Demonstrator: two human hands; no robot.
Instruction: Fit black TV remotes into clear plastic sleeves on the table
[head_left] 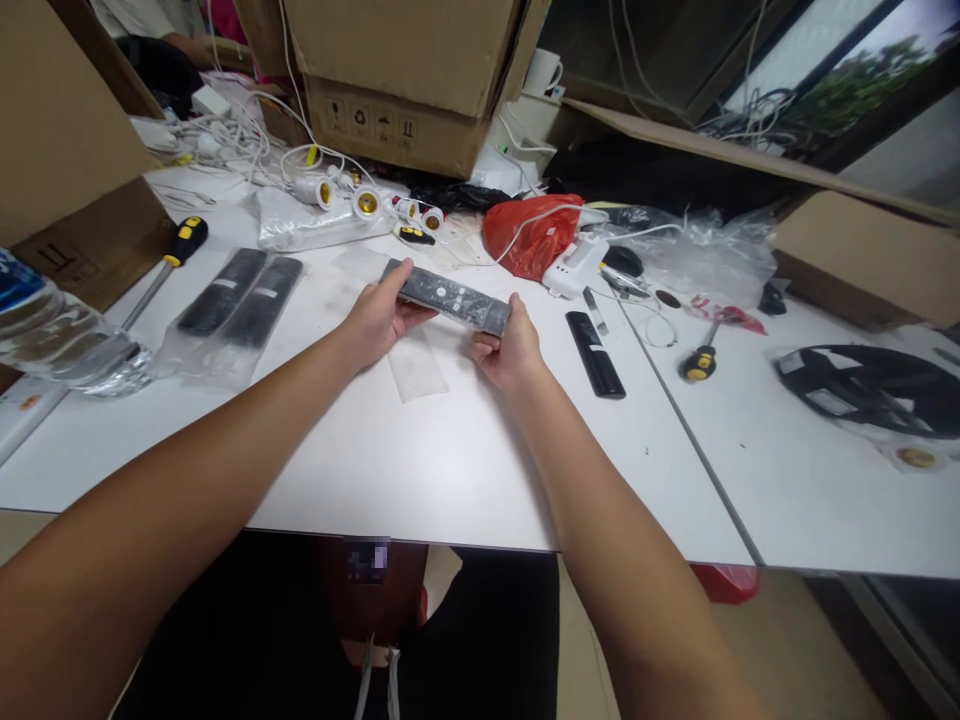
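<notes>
A dark remote control (450,297), buttons facing up, is held above the white table between both hands. It looks wrapped in clear film. My left hand (381,318) grips its left end, thumb on top and fingers beneath. Around the right end my right hand (511,345) is closed, with the thumb along the edge. Under the remote lies a flat clear plastic sleeve (418,372). To the right rests another black remote (594,355) with a white label, apart from the hands. Two bagged remotes (241,300) lie to the left.
A water bottle (64,335) and a screwdriver (169,265) are at the left; another screwdriver (702,358) lies right. Behind are lamp sockets (366,203), a red bag (529,235), a white power strip (576,265) and cardboard boxes (405,60). A black reel (874,388) sits far right.
</notes>
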